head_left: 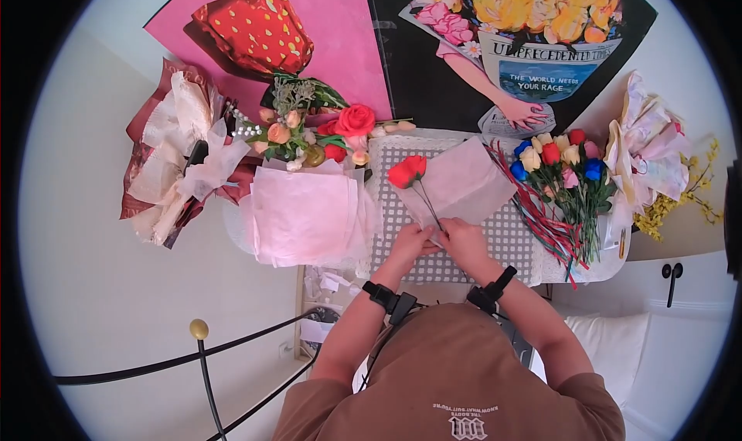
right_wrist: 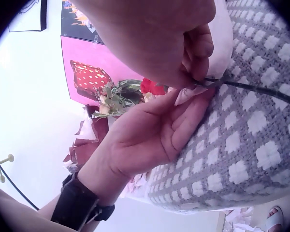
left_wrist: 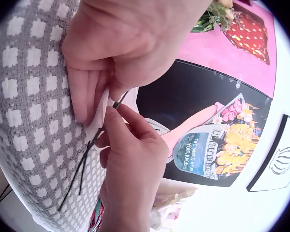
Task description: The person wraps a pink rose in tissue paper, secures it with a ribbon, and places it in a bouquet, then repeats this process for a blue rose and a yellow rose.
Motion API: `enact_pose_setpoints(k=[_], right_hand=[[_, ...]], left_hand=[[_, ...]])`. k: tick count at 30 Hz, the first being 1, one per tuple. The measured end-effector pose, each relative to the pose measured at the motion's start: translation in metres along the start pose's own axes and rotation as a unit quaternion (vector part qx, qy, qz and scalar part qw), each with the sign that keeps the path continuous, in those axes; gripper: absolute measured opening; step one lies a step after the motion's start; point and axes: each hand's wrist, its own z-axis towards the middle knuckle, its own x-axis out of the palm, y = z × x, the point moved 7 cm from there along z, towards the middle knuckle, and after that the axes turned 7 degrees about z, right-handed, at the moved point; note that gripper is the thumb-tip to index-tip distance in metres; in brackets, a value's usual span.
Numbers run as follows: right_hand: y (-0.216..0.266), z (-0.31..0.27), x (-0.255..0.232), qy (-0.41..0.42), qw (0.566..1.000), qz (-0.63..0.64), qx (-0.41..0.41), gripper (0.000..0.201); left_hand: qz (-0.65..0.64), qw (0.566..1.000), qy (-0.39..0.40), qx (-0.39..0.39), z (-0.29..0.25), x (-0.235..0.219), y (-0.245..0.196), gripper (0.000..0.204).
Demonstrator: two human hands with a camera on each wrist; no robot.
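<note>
A red flower (head_left: pixel 407 171) on thin dark stems (head_left: pixel 429 201) lies over a pale pink sheet (head_left: pixel 471 180) on the checked cloth. At the sheet's near corner, my left hand (head_left: pixel 412 245) holds the paper between thumb and fingers, its fingers extended beneath in the right wrist view. My right hand (head_left: pixel 464 240) pinches the stems and the paper edge beside it. Seen from the left wrist, the right hand's (left_wrist: pixel 135 154) thumb and forefinger meet at the dark stem (left_wrist: pixel 82 166), whose ends stick out past the folded paper (left_wrist: pixel 100 113). Fingers partly hide the fold.
Stacked pink sheets (head_left: pixel 305 213) lie left, below mixed flowers (head_left: pixel 278 132). Colourful ribbons (head_left: pixel 545 224) and a rose bunch (head_left: pixel 568 170) lie right. Wrapped bouquets (head_left: pixel 174 159) and yellow sprigs (head_left: pixel 672 209) flank the table. Posters (head_left: pixel 340 47) stand behind; a black metal rail (head_left: pixel 147 370) is lower left.
</note>
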Motion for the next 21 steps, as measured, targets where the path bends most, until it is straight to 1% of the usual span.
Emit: enact_pose_setpoints(k=[2, 6, 8, 9, 11, 12, 14, 18, 20, 21], right_hand=[[-0.003, 0.001, 0.009, 0.016, 1.000, -0.001, 0.003, 0.019], [0.000, -0.002, 0.008, 0.026, 0.999, 0.018, -0.004, 0.016], [-0.003, -0.005, 0.008, 0.022, 0.999, 0.049, -0.010, 0.018], [-0.002, -0.005, 0.005, 0.021, 0.999, 0.048, -0.010, 0.018], [-0.005, -0.006, 0.000, 0.034, 0.995, 0.088, 0.020, 0.024], [-0.006, -0.007, -0.002, 0.032, 0.995, 0.088, 0.021, 0.024], [-0.009, -0.010, -0.001, 0.059, 0.993, 0.099, 0.031, 0.028], [-0.008, -0.011, -0.002, 0.050, 0.991, 0.122, 0.032, 0.027], [-0.010, -0.010, -0.001, 0.040, 0.985, 0.162, 0.044, 0.027], [-0.011, -0.009, 0.000, 0.039, 0.985, 0.162, 0.043, 0.027]], left_hand=[[-0.039, 0.999, -0.010, -0.022, 0.000, -0.003, 0.004, 0.026], [-0.038, 0.999, -0.012, -0.005, 0.002, -0.001, 0.004, 0.025], [-0.006, 0.999, -0.040, 0.024, 0.006, -0.001, 0.001, 0.025], [-0.005, 0.999, -0.039, 0.025, 0.008, 0.001, 0.003, 0.025], [-0.011, 0.997, -0.075, 0.017, 0.011, -0.003, 0.006, 0.026], [-0.009, 0.997, -0.073, 0.018, 0.011, -0.002, 0.005, 0.026], [-0.013, 0.996, -0.084, -0.003, 0.010, -0.001, 0.006, 0.026], [0.005, 0.997, -0.082, -0.005, 0.010, -0.003, 0.005, 0.027], [-0.010, 0.998, -0.061, -0.016, 0.009, -0.002, 0.005, 0.027], [-0.010, 0.998, -0.061, -0.015, 0.008, -0.003, 0.003, 0.027]])
